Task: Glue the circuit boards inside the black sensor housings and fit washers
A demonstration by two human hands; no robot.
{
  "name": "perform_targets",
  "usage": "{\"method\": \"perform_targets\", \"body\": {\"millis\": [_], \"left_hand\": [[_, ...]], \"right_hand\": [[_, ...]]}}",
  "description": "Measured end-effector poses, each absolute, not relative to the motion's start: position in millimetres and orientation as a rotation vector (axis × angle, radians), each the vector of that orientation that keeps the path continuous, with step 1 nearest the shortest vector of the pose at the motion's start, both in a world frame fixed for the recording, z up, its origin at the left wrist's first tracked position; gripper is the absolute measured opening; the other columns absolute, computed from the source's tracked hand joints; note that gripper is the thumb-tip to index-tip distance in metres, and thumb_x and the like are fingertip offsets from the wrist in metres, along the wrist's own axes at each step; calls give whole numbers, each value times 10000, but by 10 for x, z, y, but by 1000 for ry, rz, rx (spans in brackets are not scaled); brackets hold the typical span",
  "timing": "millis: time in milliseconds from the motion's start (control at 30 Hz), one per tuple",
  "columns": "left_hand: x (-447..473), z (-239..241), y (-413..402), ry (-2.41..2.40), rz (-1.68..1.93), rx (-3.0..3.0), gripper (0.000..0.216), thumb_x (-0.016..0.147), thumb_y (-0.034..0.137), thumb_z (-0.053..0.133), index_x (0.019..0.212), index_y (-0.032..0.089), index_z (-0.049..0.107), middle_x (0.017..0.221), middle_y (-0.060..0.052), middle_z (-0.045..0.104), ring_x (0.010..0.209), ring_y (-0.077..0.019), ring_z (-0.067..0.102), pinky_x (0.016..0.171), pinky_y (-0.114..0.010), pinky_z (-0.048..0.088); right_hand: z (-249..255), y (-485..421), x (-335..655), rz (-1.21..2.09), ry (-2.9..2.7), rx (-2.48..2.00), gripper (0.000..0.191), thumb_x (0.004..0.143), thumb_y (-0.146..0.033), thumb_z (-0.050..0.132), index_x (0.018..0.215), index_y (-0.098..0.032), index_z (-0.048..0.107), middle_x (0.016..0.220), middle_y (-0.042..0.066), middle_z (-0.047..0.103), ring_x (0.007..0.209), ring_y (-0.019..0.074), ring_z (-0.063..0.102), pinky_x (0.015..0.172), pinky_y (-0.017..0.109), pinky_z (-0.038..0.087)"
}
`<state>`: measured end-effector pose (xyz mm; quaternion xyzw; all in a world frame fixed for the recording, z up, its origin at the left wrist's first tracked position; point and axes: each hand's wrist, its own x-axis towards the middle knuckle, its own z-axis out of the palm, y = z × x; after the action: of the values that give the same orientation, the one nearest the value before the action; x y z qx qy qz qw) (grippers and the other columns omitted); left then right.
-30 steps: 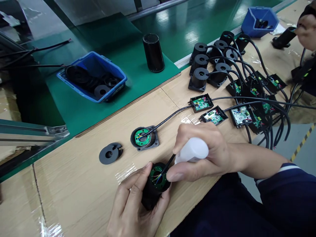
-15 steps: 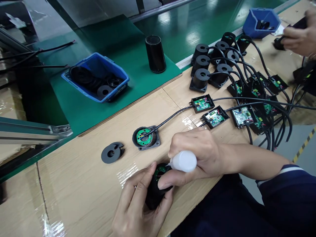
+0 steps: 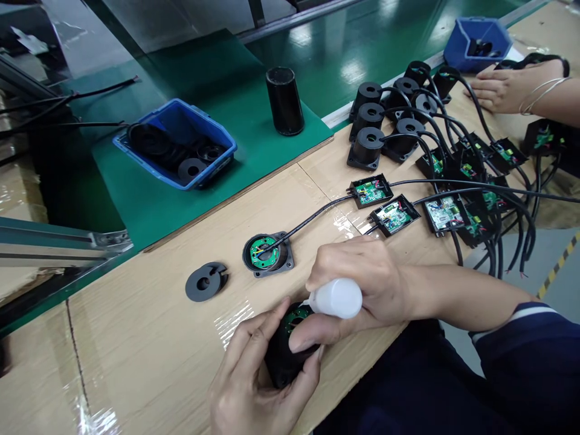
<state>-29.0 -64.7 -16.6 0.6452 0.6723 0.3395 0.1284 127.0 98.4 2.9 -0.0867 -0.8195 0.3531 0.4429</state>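
Cardboard-covered bench [image 3: 149,338], green mat [image 3: 217,157], glossy floor [image 3: 362,36]

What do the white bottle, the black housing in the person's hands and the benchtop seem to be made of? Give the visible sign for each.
White bottle: probably soft plastic; matte, slightly translucent white.
Black housing: likely moulded plastic; even, dull black surface, though painted metal cannot be ruled out.
Benchtop: looks like cardboard; tan, with glossy clear tape strips along the seams.

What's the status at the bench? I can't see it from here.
Left hand grips black housing. Right hand holds white bottle, nozzle at the housing's green board. Grey disc lies apart.
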Motion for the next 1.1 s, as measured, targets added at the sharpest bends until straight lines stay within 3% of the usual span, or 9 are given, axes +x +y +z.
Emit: {"method": "perform_targets", "body": {"millis": [100,267,367,500,567,667,800,1000,1100], "left_hand": [[-283,-208,-636,1941,1019,1788,500,841,332,783,1307,228,635,1090,-35,704,939,-157,731,844,-245,623],[-268,-337,-625,1817,1072,1594,508,860,322,775,1335,272,600,1330,-78,694,1232,-238,683,1046,-366,591],[-349,-382,-622,1657,1046,1509,480,890,351,748,1336,279,586,1376,-110,673,1286,-267,654,1062,-401,582],[-528,-406,-508,1635,1221,1412,455,941,503,651,1302,237,573,1265,-144,689,1165,-250,703,974,-383,612],[-574,-423,-363,1881,1339,1340,519,900,464,713,1322,225,529,1265,-138,660,1136,-234,691,945,-377,605],[-566,-446,-90,2101,1226,1358,645,818,425,796,1352,214,501,1337,-146,615,1262,-277,615,1052,-464,541],[-517,-438,112,2054,1170,1467,450,873,385,733,1253,214,565,1201,-99,684,1184,-265,665,1049,-477,542],[-460,-295,-71,2276,1245,1878,425,810,292,809,1161,176,600,1069,-81,682,1088,-244,691,947,-393,583],[-426,-216,-133,2307,1258,1987,416,805,215,817,1175,169,631,1051,-71,692,1053,-212,699,976,-364,576]], "right_hand": [[85,1016,1290,1055,-1952,-301,364,911,-374,783,755,-174,523,658,-73,502,553,32,455,498,175,355],[196,1146,1317,1346,-1648,-493,394,924,-391,767,713,-168,519,610,-75,482,532,38,426,493,168,340],[244,1245,1280,1405,-1521,-575,471,915,-489,758,690,-182,480,591,-71,463,532,51,413,509,182,349],[303,1349,1184,1518,-1487,-603,536,863,-544,794,687,-197,426,593,-76,416,528,57,387,496,183,333],[317,1382,1138,1562,-1483,-585,544,856,-544,802,695,-199,413,607,-78,411,532,54,396,503,179,346],[288,1414,1097,1591,-1476,-569,534,867,-551,787,712,-195,420,632,-76,428,538,48,399,512,176,348],[191,1435,1100,1567,-1470,-612,535,875,-550,780,704,-184,430,630,-77,428,549,44,381,516,174,310],[153,1382,1124,1484,-1526,-567,486,890,-486,786,691,-171,474,605,-78,442,550,47,412,523,179,326],[167,1327,1135,1437,-1602,-567,442,874,-420,814,698,-166,498,604,-86,414,545,45,374,507,180,305]]}}
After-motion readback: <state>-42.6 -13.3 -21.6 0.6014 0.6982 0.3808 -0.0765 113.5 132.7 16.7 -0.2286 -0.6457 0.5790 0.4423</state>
